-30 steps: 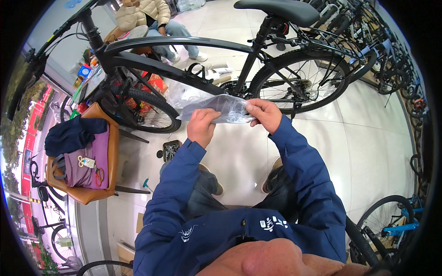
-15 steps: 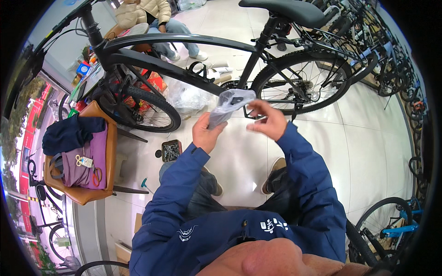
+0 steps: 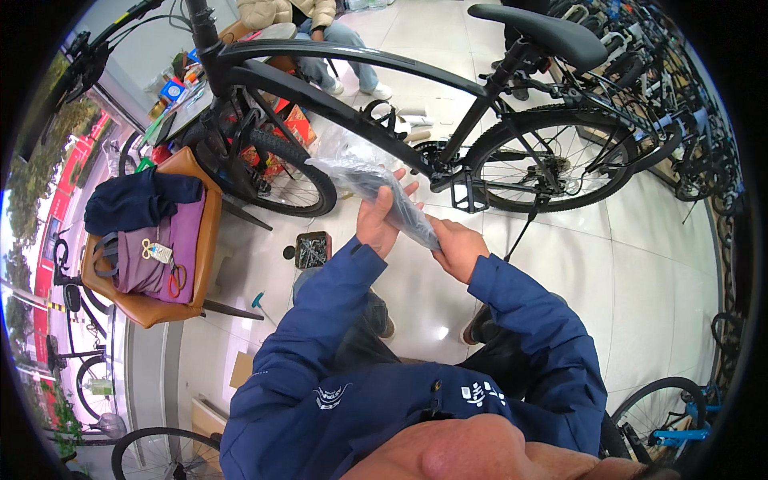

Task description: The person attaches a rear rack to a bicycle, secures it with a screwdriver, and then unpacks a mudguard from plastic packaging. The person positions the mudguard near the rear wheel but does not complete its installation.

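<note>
Rolled tighter now — clear plastic bag (image 3: 376,188), left hand (image 3: 382,220), right hand (image 3: 456,248) gripping it

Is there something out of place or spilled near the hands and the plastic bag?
Nothing is spilled. Both hands, left hand and right hand, hold the plastic bag. A green-handled tool lies loose on the floor.

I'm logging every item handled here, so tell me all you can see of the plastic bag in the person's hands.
The plastic bag is clear, crinkled film with a long dark item inside, too blurred to identify. It slants from upper left to lower right in front of the black bicycle. The left hand cradles its middle; the right hand pinches its lower end.
</note>
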{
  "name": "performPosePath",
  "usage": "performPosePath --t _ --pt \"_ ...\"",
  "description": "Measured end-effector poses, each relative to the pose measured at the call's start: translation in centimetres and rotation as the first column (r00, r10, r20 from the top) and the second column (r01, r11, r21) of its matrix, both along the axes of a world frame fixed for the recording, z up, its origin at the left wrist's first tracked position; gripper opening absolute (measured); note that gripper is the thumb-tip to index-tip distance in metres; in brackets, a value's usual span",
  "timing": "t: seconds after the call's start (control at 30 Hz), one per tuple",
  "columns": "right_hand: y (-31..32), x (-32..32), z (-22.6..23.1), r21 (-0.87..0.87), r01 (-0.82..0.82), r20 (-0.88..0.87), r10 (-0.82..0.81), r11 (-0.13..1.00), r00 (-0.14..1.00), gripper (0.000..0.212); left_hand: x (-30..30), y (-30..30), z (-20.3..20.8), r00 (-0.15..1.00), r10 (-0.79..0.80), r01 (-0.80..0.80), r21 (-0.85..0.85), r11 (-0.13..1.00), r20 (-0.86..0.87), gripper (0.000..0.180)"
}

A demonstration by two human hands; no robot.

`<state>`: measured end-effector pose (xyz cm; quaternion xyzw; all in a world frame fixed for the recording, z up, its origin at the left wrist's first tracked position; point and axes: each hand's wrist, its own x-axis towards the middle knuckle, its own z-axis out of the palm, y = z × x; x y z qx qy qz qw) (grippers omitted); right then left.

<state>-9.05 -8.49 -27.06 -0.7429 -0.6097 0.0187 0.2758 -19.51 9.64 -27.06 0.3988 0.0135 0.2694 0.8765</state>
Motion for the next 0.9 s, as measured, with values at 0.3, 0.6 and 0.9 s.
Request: performPosePath --t 0.3,0.6,0.9 --pt "1.1 -0.4 -0.3 0.129 0.094 -0.115 -0.08 0.987 0.99 0.06 0.8 -4.0 -0.9 0.978 0.013 0.053 0.309 0.95 -0.207 0.066" --pt "-0.4 2.8 1.7 0.241 0.029 -0.31 0.049 0.97 0.949 0.072 -0.4 -1.9 -0.4 0.911 0.341 -0.104 0.669 0.736 -0.233 0.057" --pt "-2.2 6.5 2.6 0.381 0.369 -0.666 -0.024 0.848 0.745 0.029 -1.0 -1.5 -0.2 0.765 0.637 0.139 0.99 -0.021 -0.094 0.072"
